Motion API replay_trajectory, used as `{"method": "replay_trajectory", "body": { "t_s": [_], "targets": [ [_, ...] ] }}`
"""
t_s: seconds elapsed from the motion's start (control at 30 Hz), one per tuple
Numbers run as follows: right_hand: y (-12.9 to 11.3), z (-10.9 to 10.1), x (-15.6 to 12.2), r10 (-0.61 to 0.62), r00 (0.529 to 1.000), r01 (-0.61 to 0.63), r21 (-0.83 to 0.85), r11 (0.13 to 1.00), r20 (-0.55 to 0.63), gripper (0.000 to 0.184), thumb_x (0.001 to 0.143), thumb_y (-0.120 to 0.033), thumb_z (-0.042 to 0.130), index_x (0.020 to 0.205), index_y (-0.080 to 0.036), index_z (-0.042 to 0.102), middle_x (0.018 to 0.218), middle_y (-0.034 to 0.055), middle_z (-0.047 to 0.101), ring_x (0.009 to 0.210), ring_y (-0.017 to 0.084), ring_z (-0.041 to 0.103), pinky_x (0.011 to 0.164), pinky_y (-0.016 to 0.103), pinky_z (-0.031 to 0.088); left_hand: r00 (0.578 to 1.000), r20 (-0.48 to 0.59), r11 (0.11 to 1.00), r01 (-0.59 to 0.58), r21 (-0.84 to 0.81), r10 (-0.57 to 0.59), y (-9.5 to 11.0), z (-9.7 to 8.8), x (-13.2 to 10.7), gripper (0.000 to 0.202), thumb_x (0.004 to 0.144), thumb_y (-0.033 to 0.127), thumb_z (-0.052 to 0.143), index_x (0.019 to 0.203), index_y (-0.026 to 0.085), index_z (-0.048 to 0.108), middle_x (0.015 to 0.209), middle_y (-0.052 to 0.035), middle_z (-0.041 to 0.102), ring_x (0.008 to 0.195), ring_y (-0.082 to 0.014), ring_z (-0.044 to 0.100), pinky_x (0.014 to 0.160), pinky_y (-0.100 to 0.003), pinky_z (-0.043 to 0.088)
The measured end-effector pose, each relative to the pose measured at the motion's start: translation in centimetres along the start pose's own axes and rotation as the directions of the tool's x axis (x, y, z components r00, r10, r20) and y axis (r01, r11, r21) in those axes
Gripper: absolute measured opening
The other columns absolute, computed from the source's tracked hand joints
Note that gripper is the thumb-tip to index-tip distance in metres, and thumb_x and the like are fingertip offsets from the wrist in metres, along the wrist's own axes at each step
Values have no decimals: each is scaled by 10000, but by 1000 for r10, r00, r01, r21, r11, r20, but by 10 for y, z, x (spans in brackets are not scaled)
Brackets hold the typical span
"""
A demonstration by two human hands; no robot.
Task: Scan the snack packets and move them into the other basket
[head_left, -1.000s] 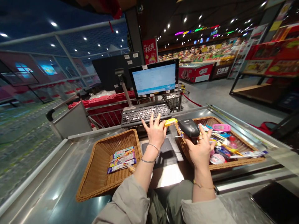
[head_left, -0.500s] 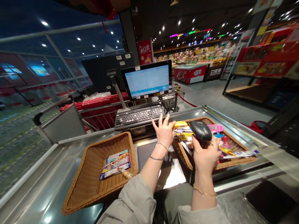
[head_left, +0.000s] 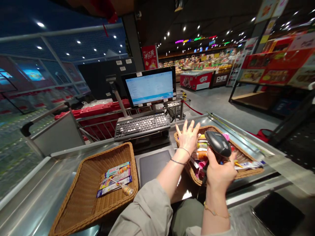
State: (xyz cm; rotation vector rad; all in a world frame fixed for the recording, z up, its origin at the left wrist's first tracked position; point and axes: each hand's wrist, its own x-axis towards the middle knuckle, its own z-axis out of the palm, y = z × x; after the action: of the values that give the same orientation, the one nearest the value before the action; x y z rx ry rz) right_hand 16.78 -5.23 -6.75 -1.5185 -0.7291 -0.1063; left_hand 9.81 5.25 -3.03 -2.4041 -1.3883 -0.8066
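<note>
My left hand (head_left: 188,139) is over the left side of the right wicker basket (head_left: 246,149), its fingers stretched and spread. Beneath and beside it lie small colourful snack packets (head_left: 201,154); whether the fingertips touch any is hard to tell. My right hand (head_left: 220,173) is wrapped around the handle of a black barcode scanner (head_left: 218,143), whose head is above the same basket and hides part of its contents. The left wicker basket (head_left: 83,170) holds several flat packets (head_left: 115,182) and a lollipop-like stick with a patterned wrapped end (head_left: 127,189).
A keyboard (head_left: 142,124) and a lit monitor (head_left: 150,86) stand behind the baskets. Between the baskets is a flat grey pad (head_left: 154,167) set into the metal counter (head_left: 31,209). A dark flat object (head_left: 278,209) lies at lower right.
My left hand has moved right, from near the keyboard's edge to over the right basket. The scanner has shifted slightly right and down in my right hand. The view has turned slightly.
</note>
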Motion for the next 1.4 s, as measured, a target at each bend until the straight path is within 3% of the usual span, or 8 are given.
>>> {"method": "replay_trajectory", "body": {
  "t_s": [0.17, 0.33, 0.5, 0.6, 0.77, 0.87, 1.17, 1.4],
  "targets": [
    [-11, -2, -3, 29, 998, -28, -15, 1000, 62, 660, 776, -588, 674, 1256, -135, 658, 1381, 205, 598, 1343, 417, 499, 1120, 564, 363, 992, 34, 992, 119, -50, -117, -24, -22, -28, 509, 977, 405, 483, 1466, 267, 467, 1570, -47, 434, 1506, -276, 297, 1205, -691, 182],
    [-26, 2, -14, 2, 985, -7, 23, 1000, 174, 702, 762, -620, 678, 1280, -146, 649, 1409, 200, 580, 1371, 427, 463, 1120, 578, 345, 968, -9, 967, 250, -56, -251, -60, -53, -81, 501, 978, 411, 498, 1456, 263, 471, 1535, -68, 487, 1478, -264, 358, 1209, -644, 240],
    [-40, 13, -34, -76, 934, 47, 91, 995, 350, 661, 754, -571, 687, 1248, -132, 657, 1383, 215, 596, 1428, 456, 374, 1129, 646, 271, 934, -80, 937, 341, -79, -347, -95, -86, -133, 479, 969, 369, 535, 1433, 256, 496, 1506, -88, 524, 1460, -279, 390, 1206, -626, 255],
    [-49, 20, -51, -145, 859, 88, 137, 987, 491, 570, 780, -516, 676, 1229, -166, 666, 1413, 183, 582, 1475, 430, 301, 1148, 662, 226, 904, -115, 911, 405, -84, -412, -122, -110, -159, 473, 963, 361, 552, 1422, 259, 509, 1495, -82, 537, 1454, -276, 400, 1208, -609, 259],
    [-60, 33, -85, -279, 633, 229, 170, 958, 722, 345, 821, -510, 620, 942, -205, 729, 1486, 125, 526, 1505, 402, 242, 1144, 734, 99, 789, -132, 798, 600, -47, -601, -176, -143, -206, 499, 925, 316, 613, 1410, 246, 524, 1508, -86, 522, 1437, -288, 421, 1210, -614, 239],
    [-66, 40, -103, -311, 547, 281, 179, 943, 777, 347, 830, -533, 592, 846, -211, 718, 1500, 111, 514, 1511, 404, 219, 1115, 773, 87, 730, -99, 734, 679, -11, -676, -202, -155, -233, 507, 905, 285, 636, 1399, 223, 538, 1501, -96, 528, 1436, -305, 419, 1202, -623, 249],
    [-76, 53, -139, -338, 417, 335, 203, 920, 844, 349, 810, -562, 606, 812, -232, 719, 1510, 84, 507, 1521, 386, 202, 1104, 785, 80, 645, 29, 646, 761, 68, -763, -234, -169, -273, 540, 921, 335, 623, 1439, 245, 497, 1527, -82, 498, 1446, -314, 403, 1199, -657, 232],
    [-80, 59, -154, -334, 384, 344, 202, 917, 861, 323, 803, -533, 626, 837, -225, 720, 1516, 90, 500, 1522, 387, 204, 1108, 788, 85, 669, 130, 682, 718, 141, -731, -256, -177, -275, 536, 932, 366, 603, 1445, 254, 491, 1538, -77, 484, 1445, -309, 402, 1203, -663, 219]
  ]
}}
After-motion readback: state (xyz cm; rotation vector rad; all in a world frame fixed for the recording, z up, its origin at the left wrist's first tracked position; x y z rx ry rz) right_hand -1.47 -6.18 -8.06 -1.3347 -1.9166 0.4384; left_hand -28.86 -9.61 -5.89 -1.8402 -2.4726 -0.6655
